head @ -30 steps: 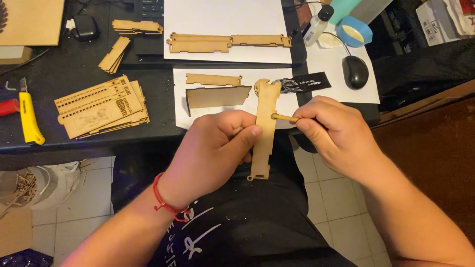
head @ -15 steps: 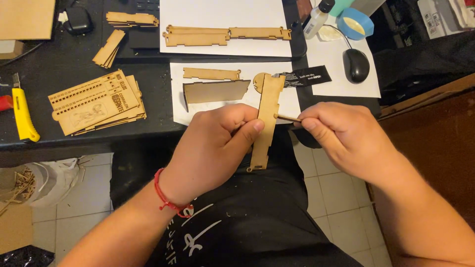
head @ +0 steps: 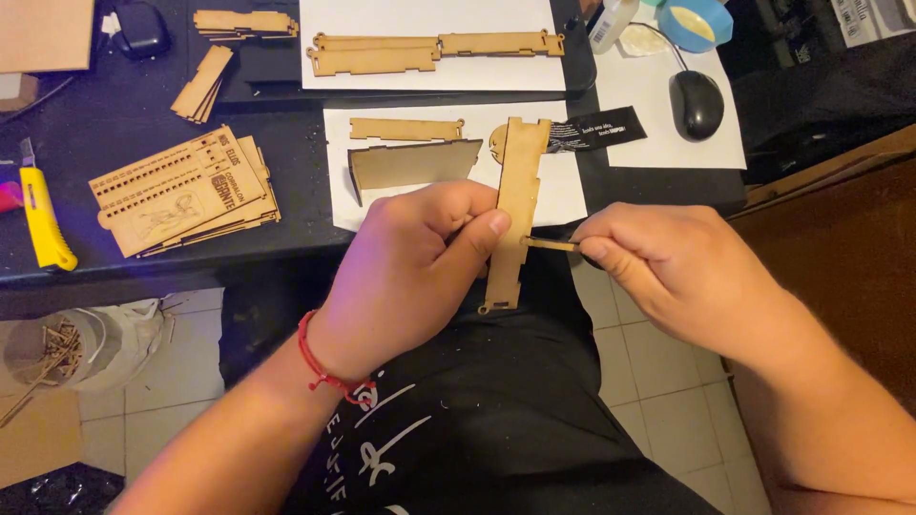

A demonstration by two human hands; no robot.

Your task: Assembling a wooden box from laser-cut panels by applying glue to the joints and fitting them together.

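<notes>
We see the left hand (head: 420,262) closed around a long wooden strip (head: 513,205), thumb pressed flat on its face, holding it upright over the lap, just near of the desk edge. The right hand (head: 673,267) is pinched shut on one thin wooden peg (head: 551,244), whose tip touches the strip's right edge about midway down. Outward on the black desk (head: 124,105) we count three white paper sheets: the near one (head: 420,205) carries one short notched strip (head: 405,129) and one dark trapezoid panel (head: 415,164); the far one bears one long joined wooden piece (head: 434,50); the right one holds one black mouse (head: 696,103). To the left lie one stack of engraved wooden panels (head: 181,189) and one yellow utility knife (head: 43,215).
</notes>
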